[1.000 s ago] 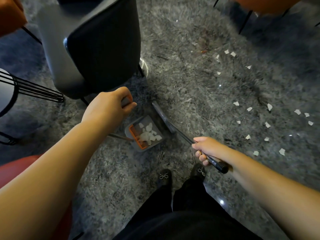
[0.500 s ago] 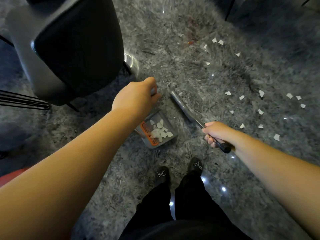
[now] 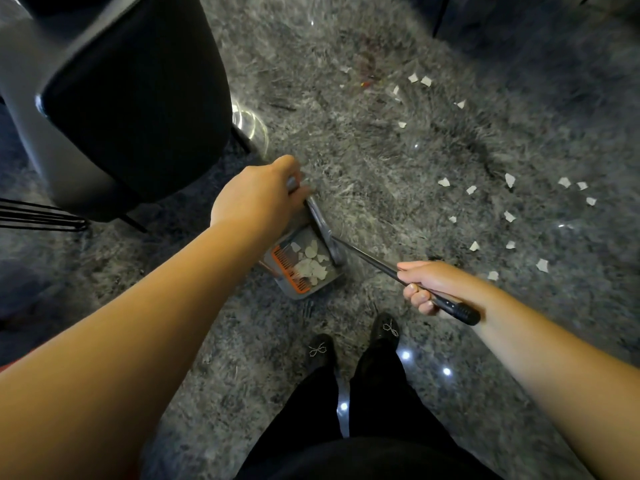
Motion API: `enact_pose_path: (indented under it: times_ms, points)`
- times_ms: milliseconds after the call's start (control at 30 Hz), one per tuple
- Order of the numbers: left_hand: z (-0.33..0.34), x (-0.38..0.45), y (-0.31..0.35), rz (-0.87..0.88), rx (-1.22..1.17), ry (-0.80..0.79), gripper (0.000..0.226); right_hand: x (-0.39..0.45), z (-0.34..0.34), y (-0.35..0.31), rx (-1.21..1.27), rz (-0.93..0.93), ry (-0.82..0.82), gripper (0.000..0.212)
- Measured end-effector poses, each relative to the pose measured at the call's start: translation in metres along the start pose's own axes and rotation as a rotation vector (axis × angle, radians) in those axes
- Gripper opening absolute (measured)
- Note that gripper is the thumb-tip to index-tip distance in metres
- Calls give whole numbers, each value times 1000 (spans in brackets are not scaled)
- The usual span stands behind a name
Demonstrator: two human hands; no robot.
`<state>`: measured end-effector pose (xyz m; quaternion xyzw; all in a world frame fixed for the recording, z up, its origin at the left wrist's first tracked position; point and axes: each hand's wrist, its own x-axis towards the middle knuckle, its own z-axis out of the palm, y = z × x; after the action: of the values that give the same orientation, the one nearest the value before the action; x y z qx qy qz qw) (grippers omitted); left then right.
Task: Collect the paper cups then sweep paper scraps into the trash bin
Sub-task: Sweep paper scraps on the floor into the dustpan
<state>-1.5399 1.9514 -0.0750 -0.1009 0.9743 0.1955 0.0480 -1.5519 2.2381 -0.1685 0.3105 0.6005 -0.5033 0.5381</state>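
A grey dustpan point(image 3: 320, 284) with an orange comb edge sits on the floor in front of my feet and holds several white paper scraps point(image 3: 311, 263). My left hand point(image 3: 258, 197) grips the top of the dustpan's upright handle. My right hand point(image 3: 427, 284) holds the black broom handle point(image 3: 450, 304). The grey broom head point(image 3: 323, 228) lies across the pan's right side. Several white scraps point(image 3: 472, 190) are scattered on the grey speckled floor to the right and farther back. No paper cup is in view.
A dark chair point(image 3: 135, 88) with thin black legs stands at the upper left, close to my left hand. Black wire legs point(image 3: 41, 214) jut in from the left edge. My black shoes point(image 3: 384, 330) stand just below the dustpan.
The dustpan and my left hand have shifted to the right. The broom head has swung in from open floor onto the pan's right side. My right hand is lower on the handle side.
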Motion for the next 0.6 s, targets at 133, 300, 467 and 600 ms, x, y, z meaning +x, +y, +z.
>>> enact_pose_path:
  times_ms: [133,300,467,600]
  points:
    - [-5,-4,-2,7,-24,3,20,-13,-6,7,39,-35,39,49]
    - [-7,-7,15,88,-31,-20,21,-26,-23,28,102,-89,138,51]
    - [-7,-1,52,259,0,-63,19,-44,-52,62,227,-134,225,50]
    - [1,9,96,370,10,-122,21,-62,-83,91,314,-146,272,51]
